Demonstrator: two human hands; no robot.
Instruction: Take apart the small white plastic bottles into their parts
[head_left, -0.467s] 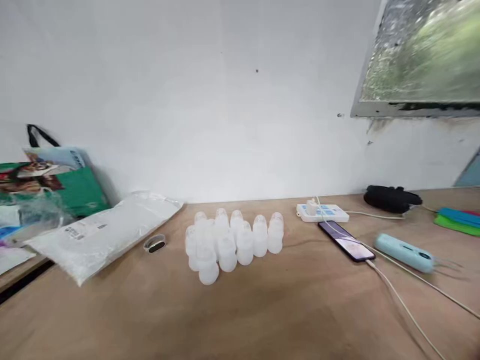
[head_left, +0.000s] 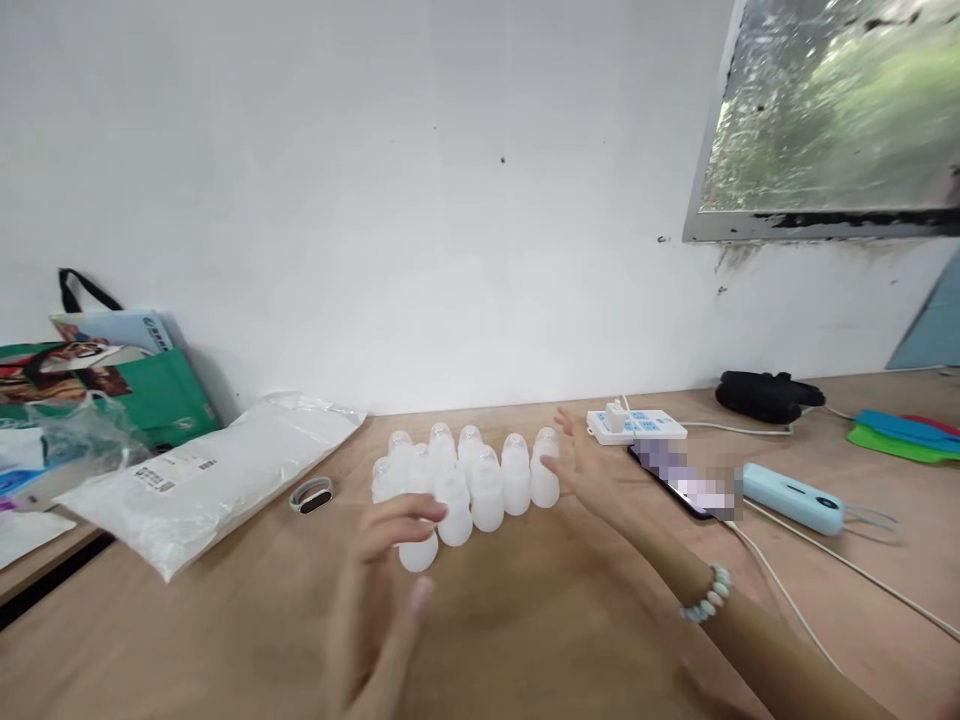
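Observation:
Several small white plastic bottles [head_left: 487,500] with clear rounded caps stand upright in a tight cluster on the wooden table [head_left: 517,630]. My left hand [head_left: 382,580], blurred, is in front of the cluster's left side, thumb and fingers apart, partly covering the nearest bottle [head_left: 418,552]. Beside the rightmost bottle [head_left: 547,490] is my right hand [head_left: 585,465], its fingers spread and nothing held in it. The thumb overlaps that bottle's edge; whether it touches I cannot tell. A beaded bracelet [head_left: 707,594] circles my right wrist.
To the left lie a white plastic mailer [head_left: 225,470] and a grey wristband [head_left: 311,494]; a green bag [head_left: 150,395] leans behind. On the right are a power strip [head_left: 652,427], a phone [head_left: 697,500], a light-blue device [head_left: 791,497], cables and a black case [head_left: 769,397].
Both my hands have come into view from below, one on each side of the bottle cluster. The view has shifted slightly. The bottles stand as before.

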